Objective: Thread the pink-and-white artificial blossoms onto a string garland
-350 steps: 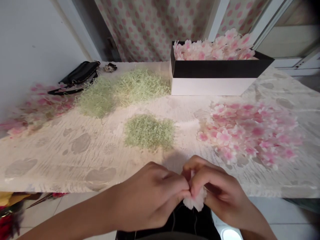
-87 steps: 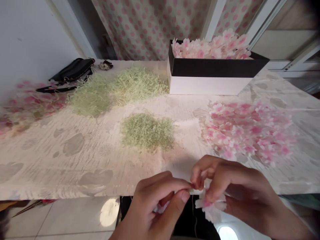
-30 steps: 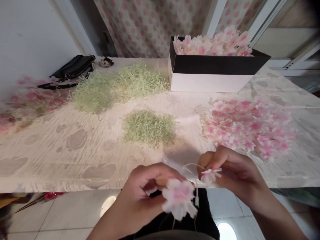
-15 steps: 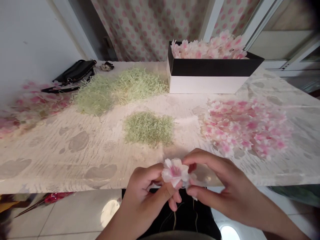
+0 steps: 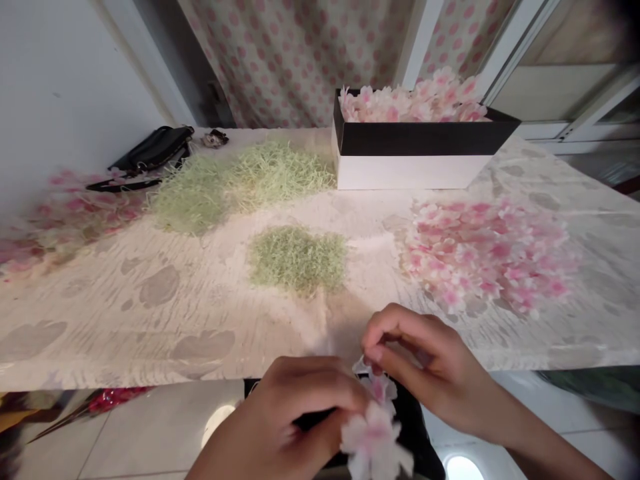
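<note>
At the table's near edge, my left hand pinches a pale pink artificial flower, whose petals hang below the fingertips. My right hand is closed just above and to the right, thumb and forefinger pinched on a white, petal-like bit. Between the two hands shows a second pink blossom, partly hidden by my left fingers. Whether the blossoms are joined on one stem I cannot tell.
Pale green shredded filler lies beyond a small green clump. Pink flowers are heaped at right, more at left. A black-and-white box holds flowers. A black bag sits at the back left.
My left hand has turned over and moved lower, bringing the flower down toward my lap. My right hand has shifted slightly left, its thumb and forefinger now pinched together.
</note>
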A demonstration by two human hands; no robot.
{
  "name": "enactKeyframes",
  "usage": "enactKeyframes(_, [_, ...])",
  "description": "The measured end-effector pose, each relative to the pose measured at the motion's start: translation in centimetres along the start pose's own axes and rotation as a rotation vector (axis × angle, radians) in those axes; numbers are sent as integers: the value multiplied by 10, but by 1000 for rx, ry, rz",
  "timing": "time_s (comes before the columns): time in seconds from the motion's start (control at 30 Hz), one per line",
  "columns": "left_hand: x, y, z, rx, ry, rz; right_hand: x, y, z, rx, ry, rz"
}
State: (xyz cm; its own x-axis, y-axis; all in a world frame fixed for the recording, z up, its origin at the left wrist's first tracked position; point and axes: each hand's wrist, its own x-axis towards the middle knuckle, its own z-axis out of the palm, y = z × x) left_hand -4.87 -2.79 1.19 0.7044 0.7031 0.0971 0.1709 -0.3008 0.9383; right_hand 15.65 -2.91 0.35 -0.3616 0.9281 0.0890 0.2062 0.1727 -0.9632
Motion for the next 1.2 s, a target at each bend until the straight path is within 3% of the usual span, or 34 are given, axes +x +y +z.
enactKeyframes(0.07, [-1, 7, -4, 41, -78, -5, -4, 3, 0, -28, 32, -67])
enactKeyframes(0.13, [-3, 13, -6, 98, -80, -18, -8, 6, 1, -14, 78, -131])
enactKeyframes(0.33, [0, 12, 4, -50, 305, -118, -18, 10, 6, 43, 49, -123])
enactKeyframes(0.57, [17, -7, 26, -140, 325, 71, -19, 4, 11, -36, 41, -145])
enactKeyframes(0.73, [17, -7, 40, -199, 395, -18, -24, 5, 11, -172, 124, -125])
enactKeyframes(0.83, [14, -6, 42, -323, 360, -12, -18, 10, -13, -454, 232, -144])
enactKeyframes(0.93, [12, -6, 43, -438, 321, 10, -3, 20, -47, -971, 424, -139])
enactKeyframes(1.03, [10, -9, 43, -439, 329, -61, 14, 30, -68, -1277, 356, 27])
enactKeyframes(1.13, [8, -12, 43, -428, 291, -108, 24, 32, -72, -1356, 266, 150])
enactKeyframes(1.2, [7, -12, 43, -445, 260, -135, 27, 30, -72, -1365, 281, 166])
